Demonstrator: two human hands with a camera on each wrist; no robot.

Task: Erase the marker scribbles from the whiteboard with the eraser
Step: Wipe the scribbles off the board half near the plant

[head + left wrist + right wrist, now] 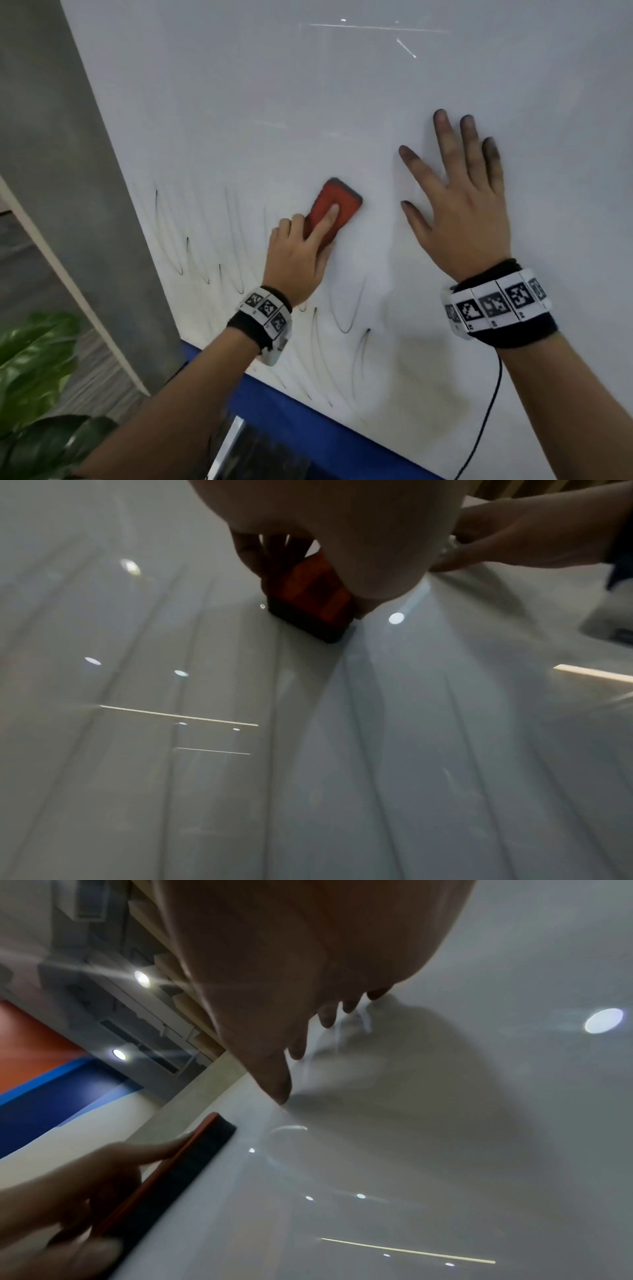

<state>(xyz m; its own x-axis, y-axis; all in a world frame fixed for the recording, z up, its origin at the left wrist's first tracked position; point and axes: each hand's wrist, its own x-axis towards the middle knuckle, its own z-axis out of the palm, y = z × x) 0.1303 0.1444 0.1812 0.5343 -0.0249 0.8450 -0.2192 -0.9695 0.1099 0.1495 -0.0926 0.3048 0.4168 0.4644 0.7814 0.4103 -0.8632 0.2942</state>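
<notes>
Left hand grips the red eraser, long axis slanting up-right on the whiteboard; right hand lies splayed flat.

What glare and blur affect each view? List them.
Head view: mostly sharp, faint streak reflections high on the whiteboard. Left wrist view: dim, round light reflections on the board, eraser soft. Right wrist view: right hand casts a broad shadow; left hand blurred.

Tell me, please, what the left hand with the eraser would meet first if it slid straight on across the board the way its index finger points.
Probably nothing: the left hand aims the eraser up and to the right over bare whiteboard, apparently passing left of the right hand, whose thumb lies nearest that line.
</notes>
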